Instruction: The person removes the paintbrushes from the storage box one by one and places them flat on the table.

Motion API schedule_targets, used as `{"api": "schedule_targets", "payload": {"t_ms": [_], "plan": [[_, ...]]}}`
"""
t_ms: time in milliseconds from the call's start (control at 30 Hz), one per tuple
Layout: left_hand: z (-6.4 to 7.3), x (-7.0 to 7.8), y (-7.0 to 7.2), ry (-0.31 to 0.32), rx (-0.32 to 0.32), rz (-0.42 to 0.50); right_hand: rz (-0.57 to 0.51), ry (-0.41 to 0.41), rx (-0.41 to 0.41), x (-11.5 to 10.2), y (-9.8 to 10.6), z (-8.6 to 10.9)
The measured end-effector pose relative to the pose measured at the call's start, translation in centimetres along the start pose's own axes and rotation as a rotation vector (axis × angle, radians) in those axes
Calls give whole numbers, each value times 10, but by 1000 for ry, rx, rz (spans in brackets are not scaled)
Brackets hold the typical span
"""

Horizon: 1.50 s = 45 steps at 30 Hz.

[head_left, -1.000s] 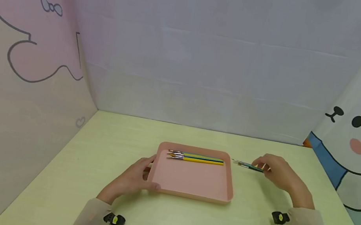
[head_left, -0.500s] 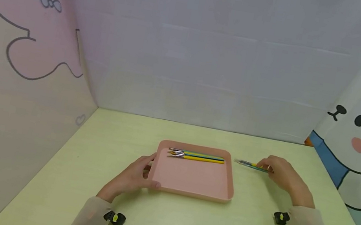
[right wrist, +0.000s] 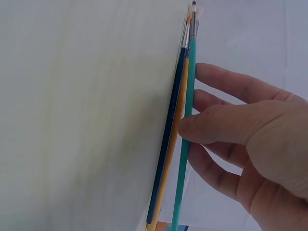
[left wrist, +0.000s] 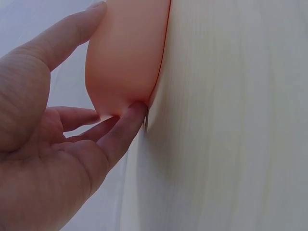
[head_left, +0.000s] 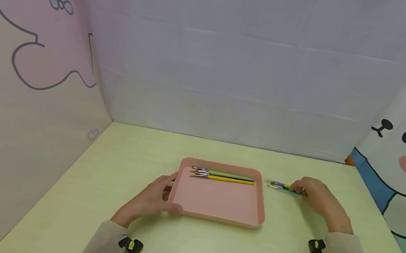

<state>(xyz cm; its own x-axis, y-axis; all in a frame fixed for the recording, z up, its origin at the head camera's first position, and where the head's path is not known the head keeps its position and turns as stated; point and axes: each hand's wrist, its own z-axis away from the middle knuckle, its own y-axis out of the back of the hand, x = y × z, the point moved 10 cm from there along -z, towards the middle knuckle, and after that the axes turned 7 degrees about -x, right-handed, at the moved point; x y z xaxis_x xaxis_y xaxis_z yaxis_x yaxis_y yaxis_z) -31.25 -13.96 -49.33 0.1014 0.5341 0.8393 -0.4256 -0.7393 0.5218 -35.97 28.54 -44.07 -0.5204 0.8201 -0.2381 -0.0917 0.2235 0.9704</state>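
A pink rectangular tray (head_left: 220, 201) stands on the table with several paintbrushes (head_left: 232, 180) lying along its back side. My left hand (head_left: 153, 194) grips the tray's left front corner. In the left wrist view, its thumb is at the rim and the other fingertips are against the outer wall, low by the table. Right of the tray, my right hand (head_left: 316, 194) pinches a teal paintbrush (right wrist: 190, 72) between thumb and fingers. Close against it lie a yellow-handled paintbrush (right wrist: 182, 96) and a navy paintbrush (right wrist: 168, 126), bristles pointing toward the tray.
The pale wood-look table (head_left: 206, 252) meets a white back wall (head_left: 234, 82). Cartoon-printed panels, a pink one (head_left: 52, 65) and one with a white figure (head_left: 390, 185), enclose the left and right sides.
My right hand has moved slightly right and lower with the teal paintbrush, and a yellow handle now shows beside it. My left hand keeps its hold on the tray. The head view shifts slightly.
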Motion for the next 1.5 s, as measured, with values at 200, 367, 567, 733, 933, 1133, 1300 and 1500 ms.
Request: {"api": "schedule_targets", "payload": {"t_ms": [200, 367, 567, 733, 933, 1133, 1300, 1500], "plan": [[-1, -1, -1, -4, -11, 15, -20, -10, -7, 3, -1, 1], [-1, 0, -1, -10, -12, 26, -42, -13, -17, 6, -2, 0], [-1, -1, 0, -12, -6, 20, -54, -9, -28, 6, -4, -2], [0, -2, 0, -7, 6, 6, -48, -13, -33, 8, -5, -3], [0, 1, 0, -10, 7, 5, -43, -51, -51, 11, -5, -4], [1, 4, 1, -12, -3, 12, -37, -47, -40, 9, 0, -3], [1, 6, 1, -19, -5, 15, -28, -23, -27, 1, 5, -3], [2, 6, 1, -16, -3, 17, -58, -33, -3, -16, 14, -7]]}}
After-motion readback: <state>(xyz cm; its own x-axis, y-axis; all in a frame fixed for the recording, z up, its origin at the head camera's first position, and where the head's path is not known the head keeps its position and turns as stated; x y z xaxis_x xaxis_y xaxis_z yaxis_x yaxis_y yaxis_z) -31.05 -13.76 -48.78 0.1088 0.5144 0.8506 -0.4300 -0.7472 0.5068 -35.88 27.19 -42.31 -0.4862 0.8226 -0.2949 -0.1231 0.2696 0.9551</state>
